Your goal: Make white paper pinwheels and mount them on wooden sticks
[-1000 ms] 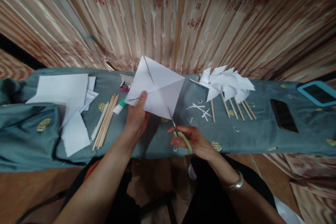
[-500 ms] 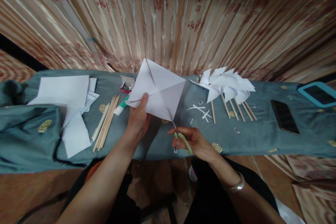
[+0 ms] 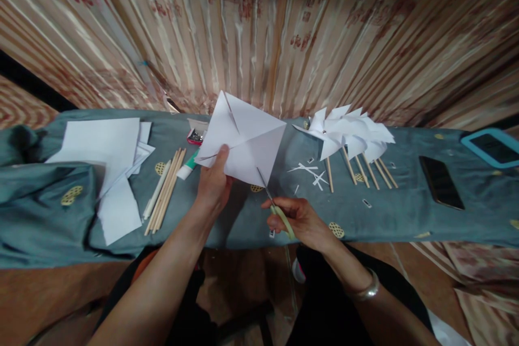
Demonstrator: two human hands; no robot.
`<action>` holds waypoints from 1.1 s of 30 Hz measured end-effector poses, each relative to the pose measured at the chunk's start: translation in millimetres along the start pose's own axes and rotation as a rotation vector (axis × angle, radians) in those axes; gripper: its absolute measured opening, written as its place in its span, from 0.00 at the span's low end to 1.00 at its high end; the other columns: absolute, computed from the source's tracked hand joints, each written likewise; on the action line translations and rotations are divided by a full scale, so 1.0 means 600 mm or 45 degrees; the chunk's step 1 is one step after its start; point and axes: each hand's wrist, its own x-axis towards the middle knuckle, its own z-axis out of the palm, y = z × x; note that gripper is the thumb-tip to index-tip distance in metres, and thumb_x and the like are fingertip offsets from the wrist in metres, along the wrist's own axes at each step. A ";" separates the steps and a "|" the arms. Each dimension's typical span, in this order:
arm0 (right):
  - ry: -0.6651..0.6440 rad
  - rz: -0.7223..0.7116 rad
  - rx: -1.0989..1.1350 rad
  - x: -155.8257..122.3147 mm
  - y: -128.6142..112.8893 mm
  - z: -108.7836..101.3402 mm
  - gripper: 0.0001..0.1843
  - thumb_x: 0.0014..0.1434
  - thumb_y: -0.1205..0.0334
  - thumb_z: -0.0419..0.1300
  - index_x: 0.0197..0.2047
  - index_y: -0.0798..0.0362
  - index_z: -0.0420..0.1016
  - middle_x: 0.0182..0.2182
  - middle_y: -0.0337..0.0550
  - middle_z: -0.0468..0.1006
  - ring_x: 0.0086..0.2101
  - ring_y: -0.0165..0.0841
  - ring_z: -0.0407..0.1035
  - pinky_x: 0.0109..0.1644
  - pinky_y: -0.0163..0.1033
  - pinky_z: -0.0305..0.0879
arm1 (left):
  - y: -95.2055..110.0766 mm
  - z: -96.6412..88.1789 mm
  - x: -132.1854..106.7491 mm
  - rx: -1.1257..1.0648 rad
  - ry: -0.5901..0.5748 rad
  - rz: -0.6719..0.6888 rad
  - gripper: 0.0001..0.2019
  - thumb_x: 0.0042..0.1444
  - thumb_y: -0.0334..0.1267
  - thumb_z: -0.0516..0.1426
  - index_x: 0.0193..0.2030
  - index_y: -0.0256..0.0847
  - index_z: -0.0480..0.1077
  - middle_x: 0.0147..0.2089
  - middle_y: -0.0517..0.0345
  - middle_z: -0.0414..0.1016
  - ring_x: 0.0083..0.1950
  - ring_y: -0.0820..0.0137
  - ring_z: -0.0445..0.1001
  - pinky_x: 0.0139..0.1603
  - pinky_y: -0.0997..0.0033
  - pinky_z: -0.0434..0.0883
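Observation:
My left hand (image 3: 215, 179) pinches a square sheet of white paper (image 3: 251, 132) near its left side, thumb on top and fingers underneath. Slits run inward from the sheet's top and left corners, and crease lines cross its middle. In my right hand (image 3: 298, 219) is a pair of scissors (image 3: 283, 220) with light green handles. Their blades reach over the sheet's lower corner and look closed or nearly so. The sheet is held above the cloth-covered table (image 3: 243, 227), its lower corner closest to my right hand.
White paper pinwheels (image 3: 351, 130) on sticks lie to the right, with paper scraps (image 3: 310, 173) in front. Further right are a phone (image 3: 441, 183) and a blue-framed device (image 3: 492, 147). Leftward lie wooden sticks (image 3: 166, 192), a green-and-white tube (image 3: 188, 165), a small box (image 3: 197, 132) and paper sheets (image 3: 101, 146).
The scissors' blades have come closer together at the sheet's lower corner, and their handles have closed up. My left hand and the sheet have barely moved.

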 end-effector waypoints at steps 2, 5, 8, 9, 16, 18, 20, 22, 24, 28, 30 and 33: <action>0.016 0.001 0.016 0.000 -0.002 0.002 0.26 0.39 0.49 0.74 0.38 0.56 0.77 0.18 0.32 0.71 0.20 0.23 0.63 0.25 0.32 0.60 | 0.000 0.001 0.000 0.008 0.007 -0.001 0.09 0.58 0.29 0.58 0.45 0.40 0.74 0.46 0.55 0.79 0.41 0.72 0.78 0.47 0.74 0.76; 0.030 0.018 0.003 0.000 -0.007 0.004 0.26 0.38 0.49 0.74 0.37 0.56 0.77 0.19 0.33 0.73 0.20 0.24 0.64 0.24 0.31 0.60 | 0.001 0.004 -0.001 -0.002 0.032 -0.005 0.09 0.59 0.28 0.57 0.45 0.40 0.74 0.45 0.56 0.80 0.39 0.74 0.78 0.48 0.74 0.75; 0.027 0.025 -0.010 0.000 -0.010 0.005 0.25 0.38 0.50 0.74 0.37 0.55 0.77 0.19 0.33 0.73 0.20 0.24 0.66 0.25 0.32 0.63 | 0.003 0.007 -0.002 -0.013 0.065 -0.010 0.09 0.59 0.28 0.57 0.44 0.40 0.74 0.44 0.56 0.80 0.38 0.75 0.78 0.48 0.74 0.75; 0.024 0.023 -0.014 0.000 -0.011 0.004 0.25 0.38 0.51 0.74 0.37 0.55 0.77 0.19 0.32 0.73 0.20 0.25 0.66 0.25 0.32 0.63 | 0.004 0.007 -0.002 -0.010 0.067 -0.010 0.09 0.59 0.28 0.57 0.45 0.40 0.74 0.44 0.57 0.80 0.38 0.75 0.78 0.48 0.75 0.75; 0.022 -0.003 0.005 0.002 -0.006 0.002 0.25 0.39 0.51 0.74 0.38 0.55 0.77 0.20 0.33 0.73 0.21 0.24 0.67 0.26 0.31 0.63 | 0.003 0.008 -0.009 0.059 0.044 -0.043 0.11 0.59 0.29 0.57 0.48 0.41 0.74 0.46 0.55 0.80 0.42 0.71 0.78 0.46 0.74 0.76; 0.029 -0.014 0.031 0.002 -0.006 0.002 0.25 0.39 0.50 0.74 0.38 0.56 0.77 0.19 0.33 0.73 0.21 0.24 0.67 0.26 0.31 0.64 | 0.000 0.009 -0.012 0.067 0.048 -0.071 0.11 0.59 0.29 0.57 0.48 0.42 0.74 0.46 0.56 0.80 0.42 0.71 0.79 0.45 0.74 0.76; 0.047 -0.012 0.055 0.002 -0.008 0.003 0.25 0.38 0.50 0.74 0.37 0.56 0.77 0.19 0.33 0.73 0.21 0.24 0.67 0.26 0.31 0.64 | -0.003 0.009 -0.013 0.065 0.051 -0.083 0.11 0.59 0.29 0.58 0.47 0.42 0.74 0.45 0.56 0.81 0.42 0.71 0.79 0.45 0.74 0.76; 0.070 -0.001 0.070 0.001 -0.011 0.005 0.26 0.36 0.50 0.75 0.36 0.56 0.77 0.19 0.33 0.74 0.20 0.23 0.66 0.25 0.31 0.63 | -0.004 0.009 -0.014 0.065 0.049 -0.080 0.10 0.59 0.29 0.58 0.46 0.42 0.74 0.46 0.56 0.81 0.43 0.71 0.79 0.45 0.74 0.76; 0.081 0.010 0.076 0.001 -0.015 0.007 0.26 0.34 0.52 0.76 0.35 0.55 0.77 0.19 0.33 0.74 0.20 0.23 0.66 0.25 0.31 0.63 | -0.005 0.008 -0.013 0.068 0.034 -0.071 0.09 0.59 0.30 0.58 0.46 0.42 0.74 0.46 0.56 0.80 0.43 0.70 0.79 0.45 0.74 0.76; 0.075 0.005 0.067 0.001 -0.019 0.009 0.24 0.34 0.53 0.76 0.34 0.55 0.78 0.17 0.31 0.73 0.19 0.24 0.66 0.24 0.31 0.63 | -0.006 0.007 -0.011 0.064 0.030 -0.059 0.10 0.59 0.30 0.57 0.47 0.43 0.74 0.47 0.55 0.80 0.43 0.70 0.79 0.45 0.74 0.76; 0.068 0.006 0.061 0.001 -0.019 0.009 0.24 0.34 0.53 0.76 0.34 0.55 0.77 0.17 0.31 0.72 0.18 0.23 0.66 0.24 0.31 0.62 | -0.006 0.007 -0.010 0.059 0.037 -0.055 0.11 0.59 0.29 0.58 0.47 0.42 0.74 0.47 0.55 0.80 0.42 0.71 0.79 0.45 0.74 0.76; 0.077 0.015 0.058 0.001 -0.019 0.009 0.25 0.34 0.52 0.76 0.34 0.55 0.76 0.17 0.31 0.72 0.18 0.23 0.65 0.24 0.31 0.62 | -0.006 0.007 -0.010 0.058 0.031 -0.059 0.10 0.59 0.29 0.58 0.47 0.41 0.74 0.46 0.56 0.81 0.38 0.73 0.79 0.43 0.75 0.76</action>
